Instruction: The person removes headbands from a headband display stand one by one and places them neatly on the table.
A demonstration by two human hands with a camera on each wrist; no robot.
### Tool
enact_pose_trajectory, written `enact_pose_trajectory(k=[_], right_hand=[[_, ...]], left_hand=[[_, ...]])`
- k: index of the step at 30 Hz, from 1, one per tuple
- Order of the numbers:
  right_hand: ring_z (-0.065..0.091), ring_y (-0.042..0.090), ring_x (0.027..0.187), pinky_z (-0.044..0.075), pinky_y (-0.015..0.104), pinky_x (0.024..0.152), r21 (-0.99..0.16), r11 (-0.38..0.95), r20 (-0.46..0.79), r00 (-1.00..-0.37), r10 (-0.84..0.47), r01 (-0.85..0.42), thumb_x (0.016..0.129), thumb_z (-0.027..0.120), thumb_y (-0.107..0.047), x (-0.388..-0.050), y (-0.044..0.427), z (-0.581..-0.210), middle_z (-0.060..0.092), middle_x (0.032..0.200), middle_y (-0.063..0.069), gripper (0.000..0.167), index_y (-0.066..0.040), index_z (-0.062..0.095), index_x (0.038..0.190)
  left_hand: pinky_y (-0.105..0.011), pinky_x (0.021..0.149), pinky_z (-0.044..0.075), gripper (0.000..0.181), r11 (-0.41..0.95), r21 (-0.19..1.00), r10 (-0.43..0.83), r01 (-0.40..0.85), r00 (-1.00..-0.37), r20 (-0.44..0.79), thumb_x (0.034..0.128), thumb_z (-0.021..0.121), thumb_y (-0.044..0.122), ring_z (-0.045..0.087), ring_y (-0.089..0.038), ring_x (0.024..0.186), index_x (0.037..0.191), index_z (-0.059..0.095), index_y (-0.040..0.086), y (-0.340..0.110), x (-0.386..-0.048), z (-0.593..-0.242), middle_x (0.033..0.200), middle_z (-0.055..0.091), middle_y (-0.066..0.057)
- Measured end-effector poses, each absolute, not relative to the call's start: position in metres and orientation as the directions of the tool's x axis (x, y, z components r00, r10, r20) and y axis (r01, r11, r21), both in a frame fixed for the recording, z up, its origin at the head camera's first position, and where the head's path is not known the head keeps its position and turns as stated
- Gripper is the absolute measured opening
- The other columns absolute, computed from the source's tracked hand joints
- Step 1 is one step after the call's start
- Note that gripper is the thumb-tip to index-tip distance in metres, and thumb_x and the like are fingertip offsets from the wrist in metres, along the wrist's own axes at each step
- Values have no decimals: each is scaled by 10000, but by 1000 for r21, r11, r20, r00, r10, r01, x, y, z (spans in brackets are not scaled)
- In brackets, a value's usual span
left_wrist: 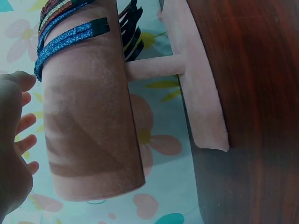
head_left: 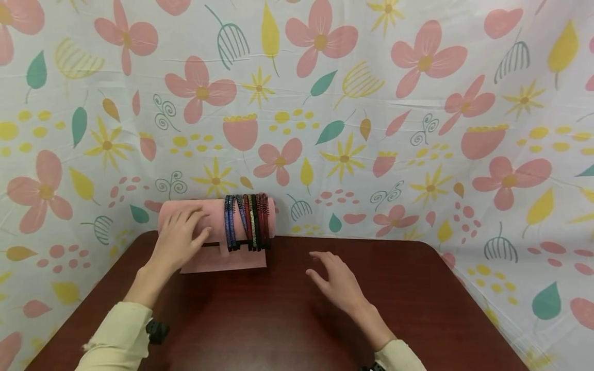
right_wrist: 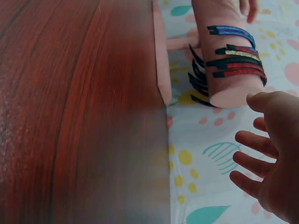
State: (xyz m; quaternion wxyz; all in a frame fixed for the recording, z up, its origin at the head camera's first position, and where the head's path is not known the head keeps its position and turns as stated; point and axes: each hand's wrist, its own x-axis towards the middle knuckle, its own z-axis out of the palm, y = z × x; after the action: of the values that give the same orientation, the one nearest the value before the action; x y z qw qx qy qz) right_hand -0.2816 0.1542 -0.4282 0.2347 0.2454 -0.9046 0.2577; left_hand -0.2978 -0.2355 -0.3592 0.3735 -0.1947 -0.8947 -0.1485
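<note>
A pink padded roll on a stand [head_left: 215, 221] lies level at the back left of the table. Several glittery headbands [head_left: 252, 221] in blue, red, silver and black circle its right half. Over the bare left part of the roll is my left hand [head_left: 178, 239], its fingers loosely bent around nothing. In the left wrist view, the left thumb [left_wrist: 24, 80] comes close to a blue headband [left_wrist: 70, 41]; whether it touches cannot be told. My right hand [head_left: 341, 286] hovers above the table, right of the stand, fingers spread and holding nothing.
The stand's flat pink base [head_left: 227, 262] rests on a dark reddish wooden table [head_left: 260, 319]. A flowered cloth [head_left: 325, 118] hangs right behind the table's back edge and along its sides. Dark headband ends [right_wrist: 198, 77] stick out beneath the roll.
</note>
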Motion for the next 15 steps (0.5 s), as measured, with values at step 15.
enact_pose_trajectory(k=[15], right_hand=[[635, 224, 1035, 536, 418, 881, -406, 705, 509, -784, -354, -582, 937, 673, -328, -282, 139, -423, 669, 1144, 44, 439, -139, 603, 1327]], left_hand=[[-598, 1127, 259, 332, 908, 161, 190, 387, -723, 664, 983, 580, 262, 400, -420, 1347, 1222, 622, 35, -231, -327, -337, 1408, 521, -203]])
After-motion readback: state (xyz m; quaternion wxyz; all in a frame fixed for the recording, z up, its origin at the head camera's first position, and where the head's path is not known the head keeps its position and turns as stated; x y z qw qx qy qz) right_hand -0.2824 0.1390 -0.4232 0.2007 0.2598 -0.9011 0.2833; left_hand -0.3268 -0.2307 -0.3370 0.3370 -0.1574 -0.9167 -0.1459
